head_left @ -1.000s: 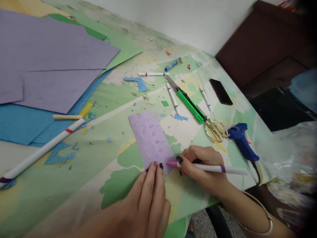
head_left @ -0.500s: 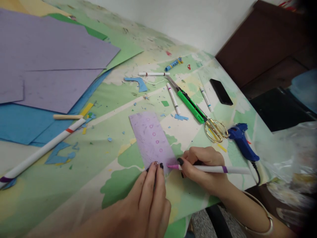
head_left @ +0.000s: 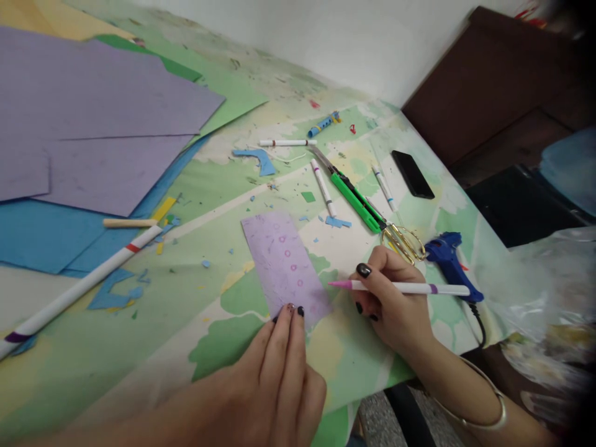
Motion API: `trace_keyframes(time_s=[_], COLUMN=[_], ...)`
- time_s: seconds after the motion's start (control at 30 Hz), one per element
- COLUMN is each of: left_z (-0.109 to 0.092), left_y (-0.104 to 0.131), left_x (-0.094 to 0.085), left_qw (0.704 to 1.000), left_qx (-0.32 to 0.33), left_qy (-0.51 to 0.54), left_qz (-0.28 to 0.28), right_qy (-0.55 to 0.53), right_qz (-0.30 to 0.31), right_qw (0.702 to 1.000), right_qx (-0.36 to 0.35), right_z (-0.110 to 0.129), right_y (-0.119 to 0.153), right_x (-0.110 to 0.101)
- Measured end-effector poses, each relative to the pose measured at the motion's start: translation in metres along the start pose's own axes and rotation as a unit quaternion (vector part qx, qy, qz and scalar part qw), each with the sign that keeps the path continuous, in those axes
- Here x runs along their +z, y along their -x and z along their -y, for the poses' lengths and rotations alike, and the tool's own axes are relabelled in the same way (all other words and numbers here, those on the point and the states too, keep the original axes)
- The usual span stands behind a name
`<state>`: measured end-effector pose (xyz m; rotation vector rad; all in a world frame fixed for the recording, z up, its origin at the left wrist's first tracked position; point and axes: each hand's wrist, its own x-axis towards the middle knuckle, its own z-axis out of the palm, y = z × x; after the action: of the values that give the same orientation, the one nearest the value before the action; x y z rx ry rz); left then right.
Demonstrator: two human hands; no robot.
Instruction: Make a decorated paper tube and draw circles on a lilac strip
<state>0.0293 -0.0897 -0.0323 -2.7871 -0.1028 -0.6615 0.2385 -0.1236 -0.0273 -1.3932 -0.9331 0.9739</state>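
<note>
A strip of purple paper [head_left: 274, 257] lies flat on the patterned tablecloth, with a row of small pink circles drawn along it. The fingertips of my left hand [head_left: 284, 366] press on its near end, fingers stretched out side by side. My right hand [head_left: 395, 298] grips a white felt-tip marker [head_left: 414, 288] with a pink tip and a purple band. That tip hovers just right of the paper's edge, apart from the drawn circles. Closest to my right hand lie gold-handled scissors [head_left: 404, 244] and a blue glue gun [head_left: 447, 261].
Large purple sheets [head_left: 107, 93] and blue sheets [head_left: 46, 239] cover the left side. A green utility knife [head_left: 356, 202], several capped markers, a rolled blue paper piece [head_left: 325, 124] and a black phone [head_left: 413, 174] lie beyond the strip. Paper scraps are scattered about. A long white stick [head_left: 84, 292] rests at left.
My right hand has lifted the marker up and to the right, off the paper's near end. A faint pink mark now shows there. My left hand stays on the paper.
</note>
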Motion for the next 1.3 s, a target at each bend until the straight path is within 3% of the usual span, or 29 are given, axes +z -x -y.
trace_keyframes(time_s=[0.13, 0.23, 0.4, 0.53, 0.63, 1.07, 1.3], left_z=[0.013, 0.025, 0.047, 0.058, 0.06, 0.052, 0.049], left_y=[-0.002, -0.006, -0.008, -0.004, -0.001, 0.004, 0.003], left_x=[-0.004, -0.003, 0.012, 0.017, 0.014, 0.009, 0.009], left_qw=[0.999, 0.994, 0.963, 0.937, 0.919, 0.888, 0.905], left_qx=[0.032, 0.005, -0.16, -0.292, -0.341, -0.37, -0.335], left_qy=[0.037, 0.108, 0.195, 0.173, 0.187, 0.271, 0.263], left_qz=[0.002, -0.007, -0.093, -0.079, -0.066, -0.024, -0.004], right_qy=[-0.018, -0.008, 0.013, 0.021, 0.022, 0.069, 0.044], right_qz=[-0.012, -0.035, -0.098, -0.082, -0.045, 0.135, 0.191], right_qw=[1.0, 0.999, 0.994, 0.993, 0.994, 0.985, 0.976], right_qx=[-0.006, -0.025, -0.056, -0.084, -0.099, -0.081, -0.093], right_z=[0.002, 0.004, 0.006, 0.005, 0.005, 0.014, 0.012], right_y=[-0.004, -0.004, -0.002, 0.0, 0.001, 0.008, 0.008], right_x=[0.001, 0.0, -0.007, -0.011, -0.012, -0.007, -0.007])
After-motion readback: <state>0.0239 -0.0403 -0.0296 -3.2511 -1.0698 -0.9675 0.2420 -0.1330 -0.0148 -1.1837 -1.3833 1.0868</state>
